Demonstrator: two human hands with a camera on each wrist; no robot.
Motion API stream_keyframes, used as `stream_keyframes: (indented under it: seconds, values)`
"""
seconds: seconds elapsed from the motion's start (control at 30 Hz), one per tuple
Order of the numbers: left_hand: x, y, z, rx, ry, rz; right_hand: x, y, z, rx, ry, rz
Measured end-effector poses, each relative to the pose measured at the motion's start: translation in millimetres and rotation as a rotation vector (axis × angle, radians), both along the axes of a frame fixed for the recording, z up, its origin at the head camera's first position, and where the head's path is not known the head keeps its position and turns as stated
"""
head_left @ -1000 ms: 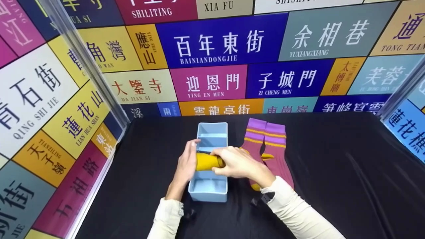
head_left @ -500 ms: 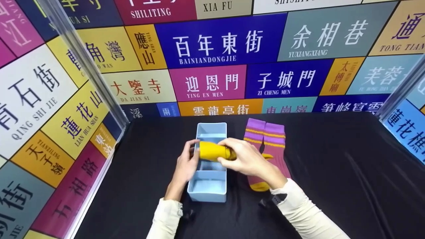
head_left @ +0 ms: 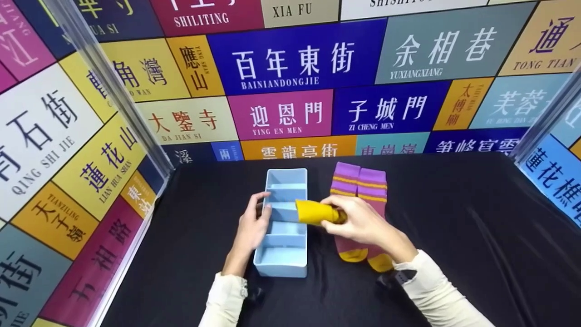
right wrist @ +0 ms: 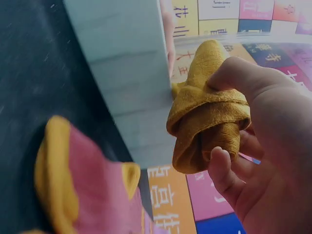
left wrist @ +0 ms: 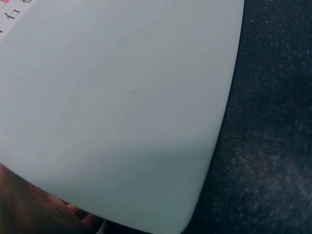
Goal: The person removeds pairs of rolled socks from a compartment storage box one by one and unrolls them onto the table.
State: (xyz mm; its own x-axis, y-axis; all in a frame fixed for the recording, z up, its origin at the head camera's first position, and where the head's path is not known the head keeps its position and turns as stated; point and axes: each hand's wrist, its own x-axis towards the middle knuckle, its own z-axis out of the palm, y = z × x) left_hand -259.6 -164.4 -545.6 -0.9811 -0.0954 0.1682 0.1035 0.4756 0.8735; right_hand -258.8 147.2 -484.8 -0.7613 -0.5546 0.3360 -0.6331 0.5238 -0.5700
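Observation:
My right hand [head_left: 358,220] pinches a rolled mustard-yellow sock bundle [head_left: 316,212] between thumb and fingers, its wide end pointing left over the box's right rim. In the right wrist view the sock bundle [right wrist: 209,112] shows wrapped, folded layers. A light-blue divided storage box [head_left: 280,268] stands lengthwise before me. At its left wall my left hand [head_left: 253,227] grips the rim, fingertips curled over the edge. The left wrist view is mostly filled by the box's pale outer wall [left wrist: 122,97], with part of the hand at the lower left.
Right of the box lies a flat pair of pink-and-purple socks [head_left: 347,181] with yellow stripes, heels and toes, partly behind my right hand. Black cloth [head_left: 454,227] covers the table. Panels with printed signs [head_left: 299,54] stand at the back and sides.
My right hand has carried the yellow sock bundle rightward from over the middle of the box to its right rim. The left hand has come away from the bundle and stays at the box's left rim.

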Motion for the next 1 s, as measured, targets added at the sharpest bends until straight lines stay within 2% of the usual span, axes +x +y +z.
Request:
stream_keyframes:
  seconds: [0.27,0.6,0.83,1.0]
  values:
    - [0.5,-0.5,-0.6,-0.001,0.007,-0.005,3.0,33.4,-12.1,-0.035,-0.063,0.013]
    - [-0.7,-1.0,-1.9,0.002,0.012,-0.007,4.4,76.4,-21.9,-0.075,-0.055,-0.038]
    - [-0.4,-0.9,-2.0,0.004,0.022,-0.005,-0.5,106.2,-24.8,-0.127,0.039,-0.076]
    - [-1.5,-1.7,-2.6,-0.001,0.022,-0.001,-0.5,124.3,-25.4,-0.107,0.013,-0.128]
